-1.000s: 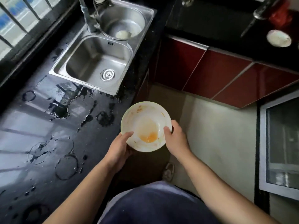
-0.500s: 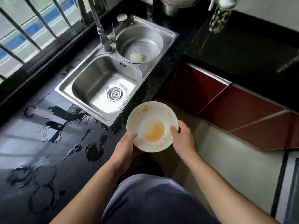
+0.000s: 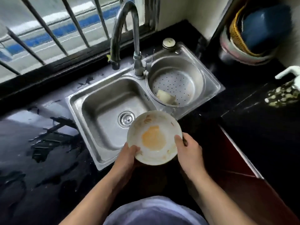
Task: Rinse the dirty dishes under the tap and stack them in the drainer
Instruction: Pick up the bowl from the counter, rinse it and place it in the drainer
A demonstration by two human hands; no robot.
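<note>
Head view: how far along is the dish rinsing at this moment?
Done: nothing rinsed that shows. The perforated drainer basin holds only a pale sponge-like lump, no dishes. In hand: the left hand and right hand hold a white bowl, still orange-stained, over the sink's front edge. Left: no water visibly runs from the tap; rinsing and stacking remain.

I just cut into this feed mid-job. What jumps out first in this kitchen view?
A round white bowl smeared with orange residue sits at the centre, held at its rim by the left hand and right hand, over the near corner of the stainless steel double sink. Behind it arches the curved metal tap, with no water visibly running. The round perforated drainer basin on the right holds one pale item.
</note>
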